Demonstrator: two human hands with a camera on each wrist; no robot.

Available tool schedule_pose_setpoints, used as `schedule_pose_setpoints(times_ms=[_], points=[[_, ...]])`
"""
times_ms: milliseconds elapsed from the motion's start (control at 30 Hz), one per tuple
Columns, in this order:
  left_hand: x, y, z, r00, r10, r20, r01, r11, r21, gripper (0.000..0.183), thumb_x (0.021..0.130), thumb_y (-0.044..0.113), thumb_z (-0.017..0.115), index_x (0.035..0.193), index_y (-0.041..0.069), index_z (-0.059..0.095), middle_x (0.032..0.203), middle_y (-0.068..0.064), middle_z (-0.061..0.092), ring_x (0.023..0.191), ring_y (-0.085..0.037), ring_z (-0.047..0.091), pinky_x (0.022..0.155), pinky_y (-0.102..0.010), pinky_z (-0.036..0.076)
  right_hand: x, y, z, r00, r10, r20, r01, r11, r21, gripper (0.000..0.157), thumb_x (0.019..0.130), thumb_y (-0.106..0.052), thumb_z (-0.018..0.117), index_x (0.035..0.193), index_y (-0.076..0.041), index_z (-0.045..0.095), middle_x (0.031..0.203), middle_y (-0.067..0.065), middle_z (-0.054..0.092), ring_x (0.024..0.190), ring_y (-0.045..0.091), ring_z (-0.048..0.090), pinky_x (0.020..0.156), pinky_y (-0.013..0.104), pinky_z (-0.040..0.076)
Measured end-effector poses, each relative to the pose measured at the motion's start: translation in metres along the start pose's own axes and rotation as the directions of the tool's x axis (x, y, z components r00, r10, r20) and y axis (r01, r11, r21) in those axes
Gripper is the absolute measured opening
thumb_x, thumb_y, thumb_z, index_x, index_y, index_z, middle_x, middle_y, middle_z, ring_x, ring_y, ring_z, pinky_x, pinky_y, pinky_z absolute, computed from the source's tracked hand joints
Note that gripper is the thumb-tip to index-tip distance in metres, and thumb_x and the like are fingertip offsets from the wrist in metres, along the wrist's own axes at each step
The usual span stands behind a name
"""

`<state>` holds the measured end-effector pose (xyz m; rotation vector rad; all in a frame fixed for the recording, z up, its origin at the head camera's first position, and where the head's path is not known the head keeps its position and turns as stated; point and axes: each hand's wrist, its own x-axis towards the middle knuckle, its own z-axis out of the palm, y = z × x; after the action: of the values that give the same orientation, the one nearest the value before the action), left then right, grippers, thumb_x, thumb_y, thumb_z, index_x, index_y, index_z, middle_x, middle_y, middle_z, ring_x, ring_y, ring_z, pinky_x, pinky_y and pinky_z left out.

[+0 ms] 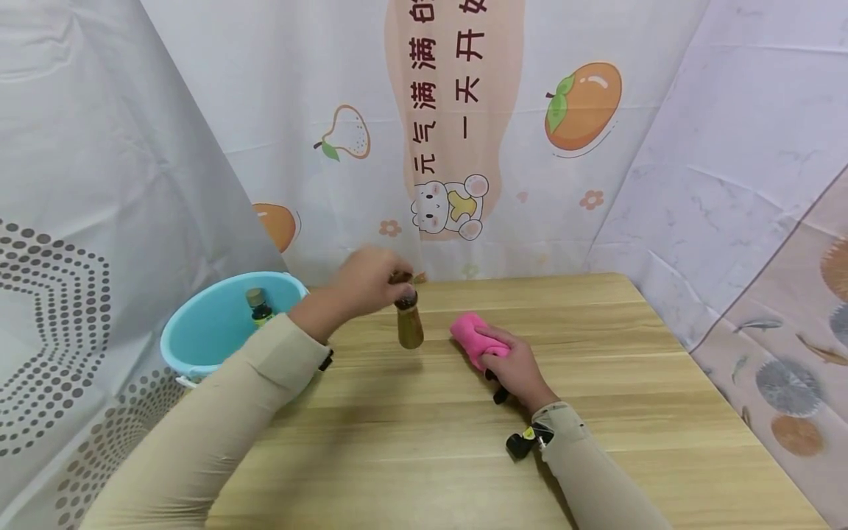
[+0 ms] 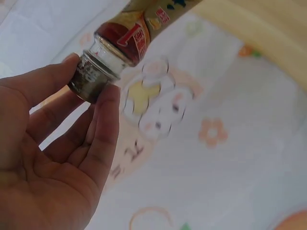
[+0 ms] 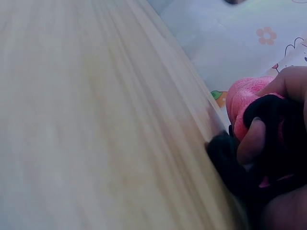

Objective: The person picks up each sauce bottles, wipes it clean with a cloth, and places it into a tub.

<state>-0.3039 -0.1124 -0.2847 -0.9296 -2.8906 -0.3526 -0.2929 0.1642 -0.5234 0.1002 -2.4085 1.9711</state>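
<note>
My left hand point(image 1: 371, 283) pinches a small glass bottle point(image 1: 410, 327) by its cap and holds it up over the table. The left wrist view shows the dark metallic cap point(image 2: 89, 79) between thumb and fingers, a clear neck, and a gold and red label on the bottle point(image 2: 136, 28). To the right, my right hand point(image 1: 520, 372) grips a bunched pink cloth point(image 1: 477, 338) above the table. Black material, whose kind I cannot tell, lies against the pink cloth point(image 3: 242, 96) and the fingers in the right wrist view.
A light blue bucket point(image 1: 182, 324) stands at the table's left side, partly behind my left arm. Inside it is another dark bottle point(image 1: 259, 305) with a tan cap. The wooden table point(image 1: 411, 456) reaches a printed curtain point(image 1: 318, 66) at the back.
</note>
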Motion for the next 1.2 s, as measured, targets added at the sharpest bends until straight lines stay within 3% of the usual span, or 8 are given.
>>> schedule_pose_setpoints(times_ms=[167,300,400,600,900,1033,1200], points=[[-0.013,-0.012,-0.040,0.999,-0.027,-0.027,0.026,0.999,-0.020,0.010,0.095,0.019,0.076,0.098,0.011,0.080,0.088,-0.001,0.077,0.079,-0.016,0.068,0.067,-0.032,0.055,0.000,0.002,0.000,1.000,-0.008,0.001,0.008,1.000,0.001,0.054,0.084,-0.004,0.077,0.132,-0.027,0.072,0.154,0.001,0.054,0.069,0.015,0.059,0.058,0.023,0.054],[-0.023,-0.027,-0.066,0.997,-0.051,-0.065,0.050,0.999,-0.016,0.007,0.094,0.018,0.077,0.096,0.012,0.081,0.086,-0.002,0.077,0.075,-0.019,0.065,0.062,-0.032,0.050,0.000,0.004,0.001,1.000,-0.020,0.005,0.020,1.000,0.000,0.055,0.086,-0.003,0.077,0.136,-0.022,0.070,0.157,0.004,0.052,0.064,0.011,0.057,0.056,0.021,0.053],[-0.031,-0.043,-0.084,0.993,-0.085,-0.082,0.083,0.996,-0.023,0.010,0.093,0.019,0.077,0.099,0.012,0.082,0.088,-0.005,0.078,0.076,-0.020,0.064,0.061,-0.031,0.048,0.001,0.004,0.001,0.999,-0.039,0.002,0.039,0.999,-0.003,0.054,0.086,-0.004,0.078,0.136,-0.022,0.070,0.156,0.005,0.052,0.065,0.010,0.056,0.056,0.021,0.052],[-0.050,-0.081,-0.112,0.980,-0.190,-0.064,0.186,0.981,-0.062,0.026,0.093,0.025,0.078,0.113,0.008,0.080,0.101,-0.009,0.079,0.087,-0.023,0.071,0.070,-0.032,0.055,0.002,0.005,0.002,0.999,-0.051,-0.005,0.051,0.999,0.000,0.051,0.086,-0.004,0.076,0.131,-0.026,0.073,0.152,0.004,0.056,0.060,0.010,0.057,0.055,0.019,0.050],[-0.072,-0.133,-0.126,0.948,-0.307,-0.079,0.296,0.947,-0.124,0.048,0.090,0.045,0.081,0.120,0.008,0.078,0.109,-0.014,0.078,0.102,-0.030,0.069,0.073,-0.031,0.058,0.003,0.006,0.002,0.998,-0.056,-0.014,0.056,0.998,-0.009,0.053,0.083,-0.004,0.077,0.130,-0.029,0.073,0.153,0.001,0.056,0.068,0.011,0.053,0.057,0.018,0.049],[-0.082,-0.146,-0.127,0.930,-0.355,-0.096,0.339,0.928,-0.152,0.053,0.091,0.048,0.078,0.123,0.006,0.075,0.112,-0.017,0.077,0.106,-0.034,0.068,0.079,-0.044,0.062,0.001,0.005,0.002,0.999,-0.051,-0.001,0.051,0.999,0.001,0.054,0.084,-0.003,0.076,0.132,-0.028,0.072,0.154,0.002,0.054,0.068,0.012,0.053,0.058,0.018,0.049],[-0.090,-0.155,-0.130,0.913,-0.397,-0.096,0.378,0.911,-0.166,0.055,0.092,0.048,0.076,0.126,0.004,0.073,0.114,-0.020,0.076,0.109,-0.039,0.066,0.087,-0.062,0.059,0.002,0.006,0.002,0.999,-0.051,-0.006,0.051,0.999,-0.009,0.054,0.084,-0.004,0.076,0.131,-0.029,0.072,0.154,0.003,0.054,0.072,0.014,0.055,0.060,0.019,0.050]])
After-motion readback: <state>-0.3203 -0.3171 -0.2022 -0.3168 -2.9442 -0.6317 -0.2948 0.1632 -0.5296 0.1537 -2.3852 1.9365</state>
